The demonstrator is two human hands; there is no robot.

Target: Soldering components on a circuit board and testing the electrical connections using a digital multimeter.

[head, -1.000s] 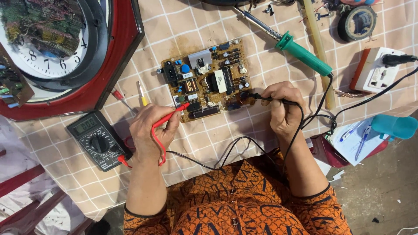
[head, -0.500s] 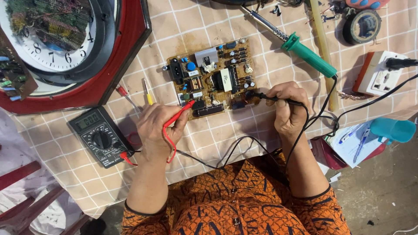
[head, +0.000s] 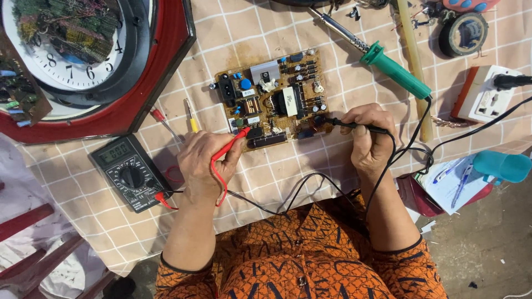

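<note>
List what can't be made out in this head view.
- Meter display: too small to read.
- Red probe tip: too small to tell whether it touches the board.
- Black probe grip: covered by right hand.
- Left hand palm side: faces away.
- Clock: cut off by the top and left edges.
- Tape roll: partly past the top edge.

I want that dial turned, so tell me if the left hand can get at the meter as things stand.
Probably yes. The meter lies on the cloth just beside the left hand, with nothing between them. But that hand is holding the red probe against the circuit board, so it would have to let go first.
</note>
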